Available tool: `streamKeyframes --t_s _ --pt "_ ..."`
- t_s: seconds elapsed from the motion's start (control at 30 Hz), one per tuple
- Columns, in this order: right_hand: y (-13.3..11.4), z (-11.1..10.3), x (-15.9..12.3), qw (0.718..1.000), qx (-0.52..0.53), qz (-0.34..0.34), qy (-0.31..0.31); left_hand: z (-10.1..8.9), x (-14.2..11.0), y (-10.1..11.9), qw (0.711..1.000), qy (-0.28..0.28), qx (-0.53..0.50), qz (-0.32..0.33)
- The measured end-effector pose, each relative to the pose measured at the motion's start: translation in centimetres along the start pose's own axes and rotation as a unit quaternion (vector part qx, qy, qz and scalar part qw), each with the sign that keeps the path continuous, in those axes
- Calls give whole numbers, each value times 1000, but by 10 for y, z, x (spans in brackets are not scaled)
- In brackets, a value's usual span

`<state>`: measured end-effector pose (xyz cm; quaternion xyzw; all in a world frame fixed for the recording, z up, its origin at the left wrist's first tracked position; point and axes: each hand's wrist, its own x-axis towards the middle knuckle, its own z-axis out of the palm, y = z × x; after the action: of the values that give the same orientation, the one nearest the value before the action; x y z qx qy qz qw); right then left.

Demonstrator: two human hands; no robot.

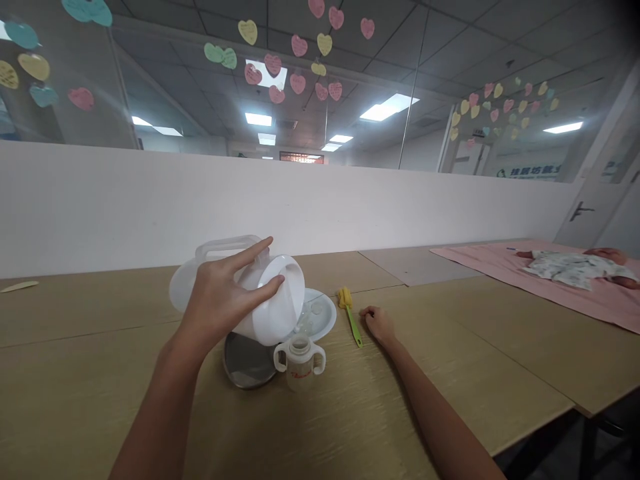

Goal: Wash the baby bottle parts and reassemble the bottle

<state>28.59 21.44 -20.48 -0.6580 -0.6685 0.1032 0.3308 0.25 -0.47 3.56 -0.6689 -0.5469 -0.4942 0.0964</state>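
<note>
A white plastic pitcher [277, 310] with a lid is tilted to the right, and my left hand [225, 283] is wrapped round its body with the thumb toward the lid. Just below its lidded end, an open baby bottle [300, 363] with two white side handles stands upright on the table. My right hand [379, 325] rests on the tabletop with fingers curled in, nothing showing in them. Between that hand and the bottle lies a bottle brush [352, 319] with a yellow sponge head and green handle.
A white plate [327, 323] with small clear parts sits behind the bottle. A dark round tray [247, 363] lies under the pitcher. At right, a baby-like figure [570, 267] in patterned clothing lies on a pink cloth [493, 257]. A white wall [150, 207] borders the table.
</note>
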Motion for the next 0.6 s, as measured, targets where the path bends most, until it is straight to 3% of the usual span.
streamKeyframes --t_s 0.1,0.17,0.3,0.4,0.6 --pt "0 0 0 1000 -1 0 -1 -7 5 -11 998 40 -24 -33" --pt "-1 0 0 1000 -2 1 -1 -13 9 -28 990 105 -50 -77" --pt "-1 0 -1 1000 0 0 -4 -24 15 -77 929 285 -64 -228" --pt "-1 0 -1 1000 2 -2 -3 -30 14 -112 889 330 -98 -303" --pt "0 1 -1 1000 -1 -1 -1 -37 6 -151 860 367 -100 -340"
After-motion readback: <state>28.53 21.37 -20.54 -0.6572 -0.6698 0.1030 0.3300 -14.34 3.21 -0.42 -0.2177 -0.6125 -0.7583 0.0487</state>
